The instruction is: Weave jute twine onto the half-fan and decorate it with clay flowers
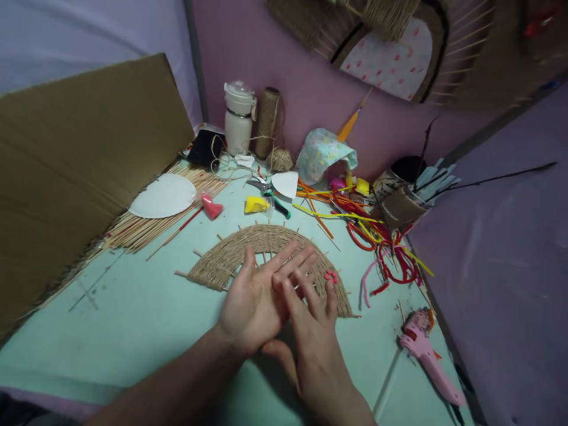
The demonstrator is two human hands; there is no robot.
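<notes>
My left hand (261, 296) lies palm up with its fingers stretched out, above the table in front of a woven twine arch (213, 266). Across its palm and fingers, my right hand (310, 337) rests its fingertips, the fingers apart and slightly bent. Whether anything small sits under those fingertips is hidden. The arch is half-round, with thin stick ends poking from its outer edge. On its right part sits a cluster of several small red-pink dabs (331, 277), just beyond my right fingers.
Cardboard (89, 160) stands at left beside thin sticks (133, 232) and a white oval (163, 196). Behind are red clay (212, 207), a yellow packet (256, 205), pliers (277, 201) and a twine ball (280, 160). Pipe cleaners (399, 260) and a pink glue gun (430, 358) lie right.
</notes>
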